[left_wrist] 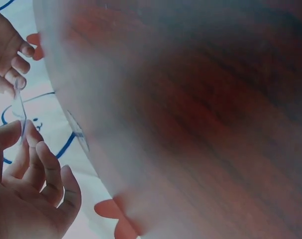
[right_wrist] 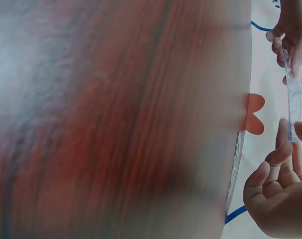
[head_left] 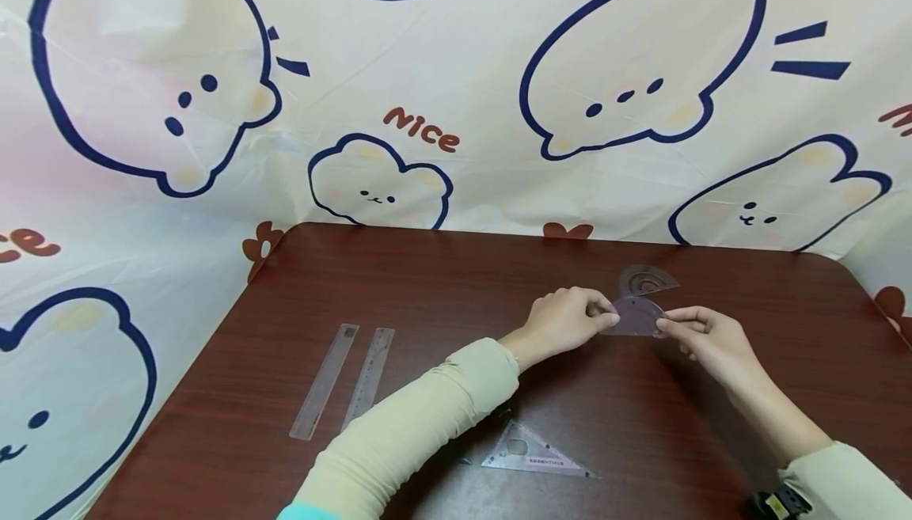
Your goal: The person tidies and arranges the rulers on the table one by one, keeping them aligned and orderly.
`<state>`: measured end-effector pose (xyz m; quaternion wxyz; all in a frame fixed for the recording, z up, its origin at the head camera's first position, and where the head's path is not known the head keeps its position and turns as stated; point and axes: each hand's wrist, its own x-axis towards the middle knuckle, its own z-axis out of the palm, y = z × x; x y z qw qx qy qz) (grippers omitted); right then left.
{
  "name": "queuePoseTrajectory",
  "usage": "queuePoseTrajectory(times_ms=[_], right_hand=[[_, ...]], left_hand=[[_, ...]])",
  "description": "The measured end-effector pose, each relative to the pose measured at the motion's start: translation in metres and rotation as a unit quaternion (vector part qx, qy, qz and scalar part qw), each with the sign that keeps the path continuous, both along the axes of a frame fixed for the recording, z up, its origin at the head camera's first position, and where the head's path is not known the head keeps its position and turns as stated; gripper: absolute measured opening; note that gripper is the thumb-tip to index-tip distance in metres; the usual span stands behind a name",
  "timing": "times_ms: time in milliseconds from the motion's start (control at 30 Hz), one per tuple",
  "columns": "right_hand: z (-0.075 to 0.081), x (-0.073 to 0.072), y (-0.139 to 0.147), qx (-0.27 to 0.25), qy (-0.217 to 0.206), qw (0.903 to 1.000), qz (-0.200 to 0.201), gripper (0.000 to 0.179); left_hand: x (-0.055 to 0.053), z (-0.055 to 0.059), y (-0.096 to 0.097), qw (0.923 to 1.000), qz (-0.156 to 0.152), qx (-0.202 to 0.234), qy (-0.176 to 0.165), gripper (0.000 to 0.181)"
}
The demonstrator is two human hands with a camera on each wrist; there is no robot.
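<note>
Both hands pinch a clear, purplish protractor (head_left: 637, 317) between thumb and fingers, one at each end of its straight edge. My left hand (head_left: 566, 318) grips its left corner, and my right hand (head_left: 708, 339) the right corner. In the left wrist view the protractor (left_wrist: 22, 112) appears nearly edge-on, raised off the table, with the left hand (left_wrist: 36, 179) at its near end. The right wrist view shows the protractor (right_wrist: 292, 99) edge-on too, the right hand (right_wrist: 280, 184) at its lower end. Just behind it a second clear protractor (head_left: 645, 279) lies on the table.
Two clear rulers (head_left: 324, 381) lie side by side at the left of the brown table (head_left: 442, 282), the right one partly behind the left sleeve. A clear set square (head_left: 534, 454) lies near the front. A cartoon-printed cloth (head_left: 484, 69) hangs around the back and sides.
</note>
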<state>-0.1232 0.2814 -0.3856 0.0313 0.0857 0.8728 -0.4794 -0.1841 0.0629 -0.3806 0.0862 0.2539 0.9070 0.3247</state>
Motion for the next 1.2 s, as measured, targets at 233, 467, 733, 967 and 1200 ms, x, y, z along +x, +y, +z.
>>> queuePoseTrajectory(times_ms=[233, 467, 733, 967, 1200], right_hand=[[0.0, 0.01, 0.003, 0.011, -0.008, 0.9999, 0.008, 0.053], [0.002, 0.02, 0.004, 0.032, -0.017, 0.9993, 0.005, 0.055], [0.003, 0.029, 0.008, 0.058, -0.024, 0.9979, 0.016, 0.053], [0.002, 0.038, 0.01, 0.087, -0.025, 0.9953, 0.034, 0.045], [-0.001, 0.043, 0.011, 0.089, -0.032, 0.9947, 0.039, 0.041]], left_hand=[[0.006, 0.002, 0.003, 0.9998, -0.007, -0.018, -0.001, 0.019], [0.014, 0.005, 0.002, 0.9992, -0.023, -0.032, -0.011, 0.017], [0.02, 0.005, 0.0, 0.9985, -0.038, -0.033, -0.022, 0.016], [0.027, 0.005, -0.002, 0.997, -0.058, -0.048, -0.018, 0.015], [0.035, 0.006, -0.002, 0.9951, -0.07, -0.068, -0.017, 0.011]])
